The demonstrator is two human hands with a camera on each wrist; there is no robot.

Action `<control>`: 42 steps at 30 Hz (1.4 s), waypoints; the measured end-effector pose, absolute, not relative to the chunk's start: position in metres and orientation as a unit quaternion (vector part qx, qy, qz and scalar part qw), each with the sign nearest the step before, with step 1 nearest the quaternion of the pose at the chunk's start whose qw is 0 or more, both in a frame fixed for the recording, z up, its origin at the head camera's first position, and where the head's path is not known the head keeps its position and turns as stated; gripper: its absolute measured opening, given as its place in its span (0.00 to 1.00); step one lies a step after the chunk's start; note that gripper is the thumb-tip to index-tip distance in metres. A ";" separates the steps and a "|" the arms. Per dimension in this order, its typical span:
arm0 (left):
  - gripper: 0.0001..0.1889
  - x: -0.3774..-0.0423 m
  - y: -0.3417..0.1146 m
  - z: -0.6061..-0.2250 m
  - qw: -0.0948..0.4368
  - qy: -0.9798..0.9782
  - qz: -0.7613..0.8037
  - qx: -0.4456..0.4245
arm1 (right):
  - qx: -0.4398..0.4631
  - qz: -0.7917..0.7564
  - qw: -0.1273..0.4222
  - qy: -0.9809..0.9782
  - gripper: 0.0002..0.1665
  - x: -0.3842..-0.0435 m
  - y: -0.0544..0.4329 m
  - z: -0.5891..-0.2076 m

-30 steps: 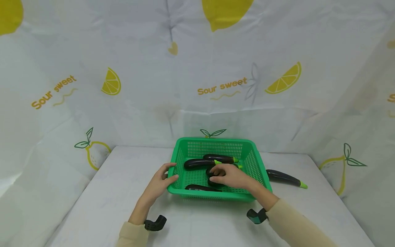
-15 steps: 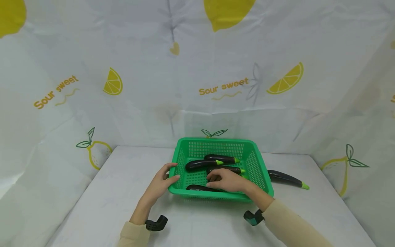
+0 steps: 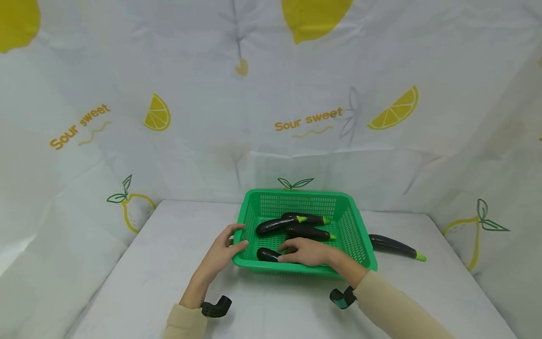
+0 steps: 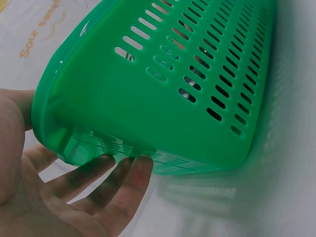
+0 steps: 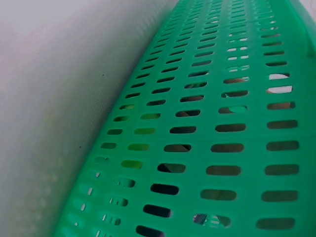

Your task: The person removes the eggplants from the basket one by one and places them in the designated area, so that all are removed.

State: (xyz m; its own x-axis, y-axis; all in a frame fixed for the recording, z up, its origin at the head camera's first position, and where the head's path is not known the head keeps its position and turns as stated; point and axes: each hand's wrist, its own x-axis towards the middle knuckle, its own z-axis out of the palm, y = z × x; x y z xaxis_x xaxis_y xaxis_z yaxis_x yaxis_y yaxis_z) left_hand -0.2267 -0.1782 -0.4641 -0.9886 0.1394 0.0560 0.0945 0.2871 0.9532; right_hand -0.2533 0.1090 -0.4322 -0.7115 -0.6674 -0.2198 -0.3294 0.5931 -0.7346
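In the head view, a green slotted basket (image 3: 254, 267) stands on the table with several dark eggplants inside. My left hand (image 3: 221, 249) grips its left rim; in the left wrist view the fingers (image 4: 126, 197) curl beneath the rim of the basket (image 4: 108, 89). My right hand (image 3: 306, 252) reaches inside near the front wall and holds the front eggplant (image 3: 267, 254), whose rounded end sticks out left of the thumb. Behind it lie a middle eggplant (image 3: 311, 232), a left eggplant (image 3: 275, 226) and a back eggplant (image 3: 311, 219). In the right wrist view, the basket wall (image 5: 237, 148) hides the right hand.
One more eggplant (image 3: 394, 246) lies outside the basket on the white table (image 3: 262, 306), just right of the basket, its green stem pointing right. A white curtain (image 3: 190, 155) with lemon prints hangs behind and at both sides.
My right hand has moved from the middle eggplants towards the front wall and onto the front eggplant, which has shifted slightly. The middle eggplant is now uncovered. My left hand stays on the rim.
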 end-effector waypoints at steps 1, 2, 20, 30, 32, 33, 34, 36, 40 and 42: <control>0.27 -0.227 -0.178 -0.464 0.019 0.802 0.592 0.073 | -0.288 -0.345 0.246 0.859 0.27 -0.254 0.109 -0.432; 0.27 -0.227 -0.178 -0.464 0.019 0.803 0.591 0.073 | -0.287 -0.345 0.246 0.859 0.27 -0.254 0.109 -0.433; 0.26 -0.226 -0.178 -0.465 0.018 0.805 0.588 0.072 | -0.290 -0.364 0.245 0.851 0.20 -0.260 0.116 -0.429; 0.27 -0.225 -0.177 -0.463 0.017 0.809 0.584 0.070 | -0.283 -0.409 0.225 0.838 0.20 -0.255 0.127 -0.420; 0.27 -0.225 -0.177 -0.462 0.017 0.810 0.583 0.070 | -0.281 -0.413 0.221 0.838 0.20 -0.253 0.128 -0.418; 0.27 -0.225 -0.177 -0.462 0.017 0.810 0.582 0.069 | -0.279 -0.413 0.219 0.839 0.20 -0.253 0.129 -0.416; 0.26 -0.225 -0.176 -0.462 0.017 0.810 0.582 0.069 | -0.278 -0.413 0.217 0.839 0.20 -0.252 0.130 -0.415; 0.26 -0.225 -0.177 -0.463 0.016 0.811 0.581 0.067 | -0.275 -0.412 0.212 0.842 0.21 -0.251 0.133 -0.412; 0.27 -0.225 -0.177 -0.463 0.017 0.811 0.581 0.065 | -0.274 -0.415 0.205 0.843 0.22 -0.249 0.137 -0.406; 0.27 -0.226 -0.177 -0.463 0.018 0.810 0.583 0.065 | -0.277 -0.419 0.202 0.840 0.22 -0.248 0.139 -0.404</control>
